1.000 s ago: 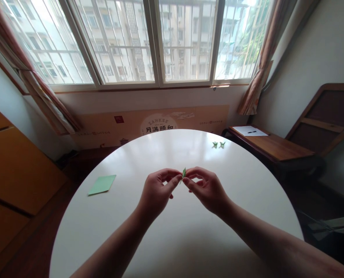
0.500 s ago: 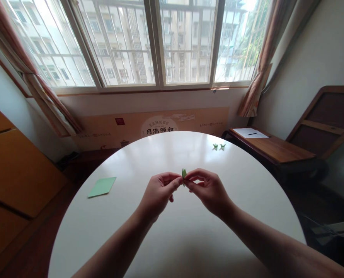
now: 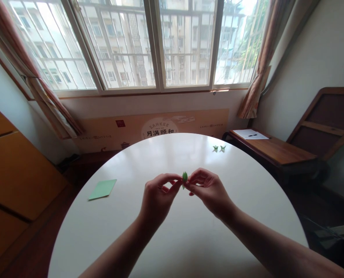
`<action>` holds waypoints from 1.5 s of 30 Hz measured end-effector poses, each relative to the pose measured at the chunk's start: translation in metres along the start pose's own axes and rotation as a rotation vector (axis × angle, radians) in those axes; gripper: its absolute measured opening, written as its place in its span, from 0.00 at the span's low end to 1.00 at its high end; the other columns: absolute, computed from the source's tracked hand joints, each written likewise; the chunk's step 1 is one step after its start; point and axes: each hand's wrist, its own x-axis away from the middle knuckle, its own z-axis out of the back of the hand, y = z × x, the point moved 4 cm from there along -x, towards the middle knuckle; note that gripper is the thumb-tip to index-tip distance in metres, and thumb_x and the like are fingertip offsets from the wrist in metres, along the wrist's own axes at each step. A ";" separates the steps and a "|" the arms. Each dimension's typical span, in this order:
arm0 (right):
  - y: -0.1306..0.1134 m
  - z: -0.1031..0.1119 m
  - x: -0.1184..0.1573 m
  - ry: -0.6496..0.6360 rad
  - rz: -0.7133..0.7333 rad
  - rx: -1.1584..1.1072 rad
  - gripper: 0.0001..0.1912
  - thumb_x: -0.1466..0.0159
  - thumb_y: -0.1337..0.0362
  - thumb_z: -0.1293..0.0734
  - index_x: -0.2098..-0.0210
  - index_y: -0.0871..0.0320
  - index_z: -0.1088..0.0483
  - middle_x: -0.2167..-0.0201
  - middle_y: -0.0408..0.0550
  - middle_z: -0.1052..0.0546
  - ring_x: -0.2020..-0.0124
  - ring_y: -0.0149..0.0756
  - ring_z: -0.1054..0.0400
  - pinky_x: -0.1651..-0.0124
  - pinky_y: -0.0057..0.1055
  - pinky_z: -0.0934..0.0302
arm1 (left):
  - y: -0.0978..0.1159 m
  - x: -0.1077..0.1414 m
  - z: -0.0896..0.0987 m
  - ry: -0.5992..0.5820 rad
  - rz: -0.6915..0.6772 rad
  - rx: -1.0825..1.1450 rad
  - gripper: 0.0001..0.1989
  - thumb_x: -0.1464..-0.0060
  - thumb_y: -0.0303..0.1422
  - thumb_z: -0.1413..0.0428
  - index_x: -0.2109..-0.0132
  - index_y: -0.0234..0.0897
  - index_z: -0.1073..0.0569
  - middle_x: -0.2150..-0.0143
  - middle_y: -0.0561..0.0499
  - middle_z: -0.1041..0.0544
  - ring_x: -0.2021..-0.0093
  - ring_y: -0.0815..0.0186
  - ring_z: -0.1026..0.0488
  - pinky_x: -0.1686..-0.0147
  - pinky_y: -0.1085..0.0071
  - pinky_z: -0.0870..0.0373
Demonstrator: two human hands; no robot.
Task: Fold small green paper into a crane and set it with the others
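A small folded piece of green paper [image 3: 185,177] stands upright between my hands, its pointed tips up, above the middle of the table. My left hand [image 3: 161,193] pinches its left side between thumb and forefinger. On its right side, the thumb and fingers of my right hand [image 3: 208,188] are closed on it. Fingertips hide part of the folds. Two small green folded paper figures [image 3: 219,148], which look like birds, sit side by side toward the table's far right. A flat square stack of light green paper [image 3: 102,189] lies to the left.
The round white table [image 3: 172,239] fills the area in front of me. Behind it is a printed beige board [image 3: 189,120] under a barred window. At right, a wooden bench [image 3: 288,148] bears a white sheet [image 3: 241,133] with a dark pen.
The left hand's fingers have shifted their grip, and the wrist is a little more raised. The folded paper has turned slightly and shows more of its face. The view has tilted slightly up.
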 end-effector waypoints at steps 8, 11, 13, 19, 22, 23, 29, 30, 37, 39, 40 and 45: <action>-0.001 -0.002 0.000 0.004 0.006 -0.002 0.14 0.48 0.61 0.20 0.71 0.57 0.27 0.73 0.45 0.21 0.67 0.38 0.26 0.71 0.29 0.31 | 0.003 0.000 0.001 0.027 -0.055 -0.021 0.05 0.45 0.29 0.37 0.61 0.39 0.17 0.65 0.49 0.16 0.69 0.66 0.22 0.77 0.78 0.28; 0.000 -0.002 -0.001 0.004 -0.017 -0.042 0.14 0.49 0.62 0.20 0.71 0.57 0.27 0.72 0.45 0.20 0.67 0.37 0.26 0.71 0.28 0.31 | 0.003 0.000 0.001 0.012 -0.088 -0.028 0.07 0.44 0.29 0.37 0.58 0.40 0.16 0.64 0.49 0.16 0.69 0.66 0.22 0.78 0.78 0.28; 0.002 -0.002 0.000 0.003 -0.052 -0.089 0.14 0.49 0.63 0.20 0.71 0.57 0.28 0.72 0.44 0.20 0.68 0.36 0.26 0.72 0.27 0.31 | 0.004 0.000 0.001 0.009 -0.128 -0.043 0.08 0.44 0.28 0.37 0.57 0.41 0.16 0.63 0.48 0.16 0.68 0.66 0.21 0.78 0.77 0.28; 0.002 -0.002 0.001 0.004 -0.128 -0.156 0.15 0.48 0.61 0.20 0.71 0.57 0.28 0.74 0.42 0.22 0.69 0.33 0.28 0.72 0.26 0.31 | 0.010 0.001 0.004 0.027 -0.305 -0.135 0.08 0.43 0.27 0.37 0.58 0.41 0.16 0.61 0.47 0.16 0.65 0.64 0.20 0.76 0.77 0.26; 0.002 -0.002 0.000 -0.006 -0.088 -0.124 0.16 0.49 0.60 0.20 0.71 0.57 0.29 0.73 0.42 0.22 0.69 0.35 0.27 0.72 0.27 0.31 | 0.011 0.000 0.004 0.004 -0.274 -0.119 0.07 0.43 0.27 0.38 0.59 0.41 0.16 0.62 0.48 0.16 0.65 0.65 0.20 0.76 0.77 0.27; 0.002 -0.002 -0.001 -0.009 -0.058 -0.092 0.16 0.49 0.60 0.19 0.71 0.57 0.29 0.73 0.43 0.22 0.69 0.35 0.27 0.72 0.28 0.30 | 0.010 0.000 0.004 -0.014 -0.232 -0.108 0.06 0.43 0.27 0.38 0.60 0.40 0.17 0.62 0.48 0.16 0.65 0.64 0.20 0.76 0.76 0.27; -0.004 0.002 -0.001 0.041 0.192 0.237 0.13 0.44 0.58 0.22 0.72 0.56 0.28 0.73 0.45 0.23 0.69 0.38 0.27 0.69 0.32 0.31 | -0.001 -0.001 -0.002 -0.093 -0.027 -0.021 0.04 0.43 0.28 0.40 0.63 0.38 0.19 0.63 0.47 0.17 0.66 0.63 0.21 0.79 0.76 0.29; -0.005 0.002 0.000 0.045 0.217 0.277 0.12 0.43 0.58 0.23 0.71 0.56 0.27 0.73 0.45 0.23 0.69 0.38 0.27 0.69 0.33 0.31 | -0.001 0.000 -0.003 -0.092 -0.021 -0.015 0.04 0.43 0.28 0.40 0.63 0.38 0.19 0.63 0.48 0.18 0.66 0.63 0.21 0.79 0.76 0.29; -0.006 0.002 -0.001 0.000 0.081 0.120 0.14 0.47 0.60 0.20 0.72 0.56 0.29 0.72 0.45 0.22 0.69 0.38 0.26 0.71 0.31 0.30 | 0.003 -0.002 0.002 -0.134 -0.051 0.020 0.05 0.42 0.29 0.40 0.65 0.37 0.19 0.63 0.47 0.18 0.67 0.65 0.22 0.79 0.78 0.31; -0.005 0.002 -0.002 -0.039 -0.006 0.019 0.15 0.49 0.61 0.20 0.72 0.57 0.29 0.72 0.44 0.22 0.70 0.37 0.26 0.73 0.30 0.30 | 0.004 -0.004 0.004 -0.173 -0.034 0.030 0.06 0.41 0.31 0.40 0.65 0.37 0.19 0.64 0.47 0.19 0.68 0.65 0.23 0.79 0.78 0.31; -0.005 0.001 -0.002 -0.055 -0.038 -0.018 0.15 0.50 0.62 0.20 0.72 0.57 0.29 0.73 0.43 0.22 0.71 0.36 0.27 0.73 0.30 0.30 | 0.004 -0.005 0.004 -0.200 -0.023 0.035 0.06 0.41 0.32 0.40 0.66 0.37 0.19 0.65 0.47 0.19 0.68 0.66 0.23 0.79 0.78 0.31; -0.004 0.000 -0.003 -0.088 -0.140 -0.062 0.09 0.49 0.65 0.22 0.72 0.59 0.25 0.75 0.43 0.22 0.73 0.33 0.28 0.73 0.29 0.30 | 0.003 -0.011 0.006 -0.337 0.086 0.096 0.07 0.42 0.33 0.40 0.65 0.36 0.20 0.67 0.47 0.22 0.70 0.66 0.27 0.82 0.78 0.30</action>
